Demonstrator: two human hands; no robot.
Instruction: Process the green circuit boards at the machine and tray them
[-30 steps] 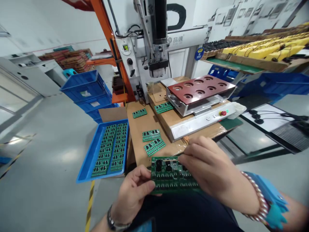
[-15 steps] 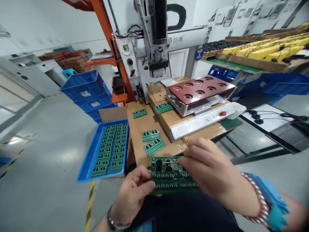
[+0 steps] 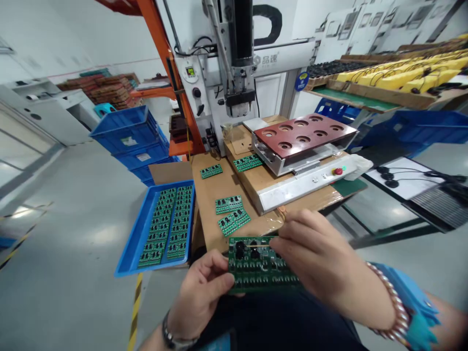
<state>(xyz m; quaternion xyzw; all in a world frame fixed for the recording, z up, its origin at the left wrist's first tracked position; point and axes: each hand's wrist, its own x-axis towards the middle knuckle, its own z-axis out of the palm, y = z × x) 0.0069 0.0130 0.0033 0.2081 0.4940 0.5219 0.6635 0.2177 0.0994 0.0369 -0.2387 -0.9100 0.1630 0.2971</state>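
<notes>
A green circuit board (image 3: 256, 273) with round black parts is held low in front of me. My left hand (image 3: 204, 287) grips its left edge between thumb and fingers. Pinched in the fingers of my right hand (image 3: 314, 248) is a thin wooden stick (image 3: 260, 245), lying over the board's upper part with its tip near the black part at the left. The right hand covers the board's upper right corner. Just beyond, two more boards (image 3: 228, 204) (image 3: 234, 222) rest on the brown table (image 3: 210, 195).
At the left is a blue tray (image 3: 127, 258) of circuit boards, with stacked blue crates (image 3: 124, 131) behind it. Further boards (image 3: 211, 170) (image 3: 248, 163) lie near a machine with a red-brown plate (image 3: 303, 134) and a red button (image 3: 338, 171).
The stick tip and the board have shifted very slightly. Both hands keep nearly the same positions and holds.
</notes>
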